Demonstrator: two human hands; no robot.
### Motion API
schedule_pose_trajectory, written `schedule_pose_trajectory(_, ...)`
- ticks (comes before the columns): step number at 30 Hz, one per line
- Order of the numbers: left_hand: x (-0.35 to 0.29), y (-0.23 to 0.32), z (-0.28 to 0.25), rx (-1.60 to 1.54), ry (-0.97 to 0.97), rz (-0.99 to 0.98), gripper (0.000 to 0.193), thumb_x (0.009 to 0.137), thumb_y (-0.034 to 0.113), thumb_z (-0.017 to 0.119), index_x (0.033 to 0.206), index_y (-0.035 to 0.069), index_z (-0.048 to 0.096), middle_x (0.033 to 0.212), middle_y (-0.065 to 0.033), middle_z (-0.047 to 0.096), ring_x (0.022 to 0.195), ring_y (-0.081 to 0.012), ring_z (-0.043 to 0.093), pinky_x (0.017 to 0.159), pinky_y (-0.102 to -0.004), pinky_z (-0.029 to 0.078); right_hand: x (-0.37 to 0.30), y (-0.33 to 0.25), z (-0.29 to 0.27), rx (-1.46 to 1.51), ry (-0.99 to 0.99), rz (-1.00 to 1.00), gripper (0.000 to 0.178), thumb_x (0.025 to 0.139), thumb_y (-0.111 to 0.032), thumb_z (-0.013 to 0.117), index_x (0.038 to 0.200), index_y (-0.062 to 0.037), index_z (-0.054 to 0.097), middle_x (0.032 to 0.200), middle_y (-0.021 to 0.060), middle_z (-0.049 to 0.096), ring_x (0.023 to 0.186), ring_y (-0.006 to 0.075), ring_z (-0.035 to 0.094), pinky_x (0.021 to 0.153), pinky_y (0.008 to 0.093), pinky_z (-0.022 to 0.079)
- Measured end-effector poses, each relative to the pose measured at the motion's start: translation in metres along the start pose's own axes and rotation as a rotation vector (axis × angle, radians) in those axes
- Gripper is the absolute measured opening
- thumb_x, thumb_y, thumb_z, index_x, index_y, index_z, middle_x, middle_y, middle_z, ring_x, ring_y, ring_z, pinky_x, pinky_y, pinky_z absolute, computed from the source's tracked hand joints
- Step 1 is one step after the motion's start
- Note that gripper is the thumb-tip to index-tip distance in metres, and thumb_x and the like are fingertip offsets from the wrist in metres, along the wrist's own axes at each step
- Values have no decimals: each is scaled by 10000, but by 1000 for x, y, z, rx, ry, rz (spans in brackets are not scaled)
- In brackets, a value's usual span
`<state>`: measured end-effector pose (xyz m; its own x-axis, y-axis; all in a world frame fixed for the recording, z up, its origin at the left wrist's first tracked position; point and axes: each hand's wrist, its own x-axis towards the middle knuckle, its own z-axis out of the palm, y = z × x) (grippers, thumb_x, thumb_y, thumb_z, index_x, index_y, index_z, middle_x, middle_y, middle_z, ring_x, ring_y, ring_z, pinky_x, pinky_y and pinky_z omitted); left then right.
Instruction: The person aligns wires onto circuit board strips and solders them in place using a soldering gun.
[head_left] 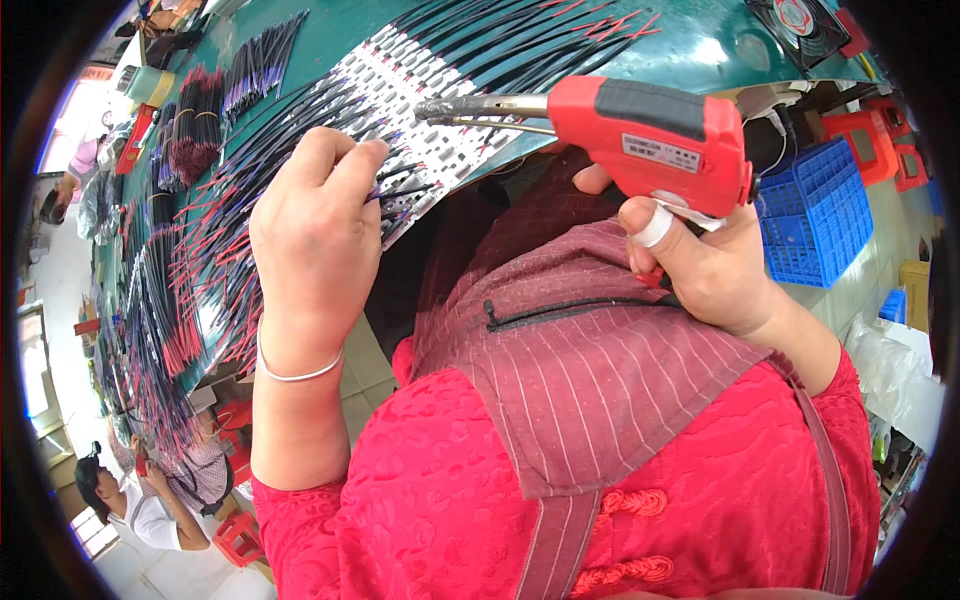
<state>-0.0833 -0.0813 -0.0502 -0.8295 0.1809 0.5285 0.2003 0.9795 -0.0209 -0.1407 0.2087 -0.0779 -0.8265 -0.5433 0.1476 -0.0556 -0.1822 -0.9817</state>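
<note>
Tiled floor (846, 306), blue crate (828, 215), contents unclear; right hand (715, 268) grips soldering gun (650, 135)

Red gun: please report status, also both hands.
Right hand grips red gun. Left hand curled by wires, grip unclear. Gun tip over white parts, contact unclear. Nothing visibly blocking.

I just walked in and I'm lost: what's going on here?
A person's right hand holds a red soldering gun, its metal tip over rows of small white parts at a green table's edge; whether it touches them is unclear. The left hand is closed at dark wires; what it pinches is hard to make out.
</note>
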Motion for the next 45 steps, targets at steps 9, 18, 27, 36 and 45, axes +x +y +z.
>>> schedule_pose_trajectory(9, -1, -1, 10, 44, 83, 71, 304, 726, -60, 692, 993, 66, 767, 893, -71, 615, 815, -261, 634, 701, -374, 524, -1, -1, 1, -19, -12, -48, 335, 950, 0, 711, 1278, -10, 648, 1147, 94, 738, 986, 122, 684, 826, 270, 571)
schedule_pose_trajectory(18, -1, 3, 10, 77, 41, 91, 250, 727, -5, 716, 956, 81, 767, 873, -61, 603, 807, -250, 629, 677, -363, 526, -3, -3, 1, -44, -29, -3, 349, 936, 24, 717, 1276, 5, 641, 1153, 120, 736, 1045, 149, 691, 914, 301, 568)
schedule_pose_trajectory(27, 1, 0, 11, 28, 57, 59, 338, 702, -100, 668, 969, 81, 771, 866, -74, 590, 792, -258, 632, 703, -370, 517, -2, 2, 0, -65, -33, -49, 366, 935, 29, 716, 1289, 7, 627, 1152, 127, 730, 1049, 159, 695, 914, 305, 570)
schedule_pose_trajectory(36, 5, -7, 12, -17, 50, 88, 336, 694, -110, 654, 948, 80, 764, 863, -76, 591, 794, -261, 631, 700, -370, 513, -5, 4, -2, -35, -31, -22, 301, 927, 27, 729, 1222, 11, 669, 1112, 111, 739, 1024, 154, 703, 918, 308, 568)
schedule_pose_trajectory(45, 6, -10, 12, -32, 41, 122, 347, 676, -118, 638, 939, 74, 760, 859, -78, 589, 796, -262, 630, 697, -369, 511, -5, 8, -4, -61, -75, 21, 301, 920, 24, 739, 1213, 15, 672, 1097, 86, 742, 999, 133, 704, 913, 295, 563)
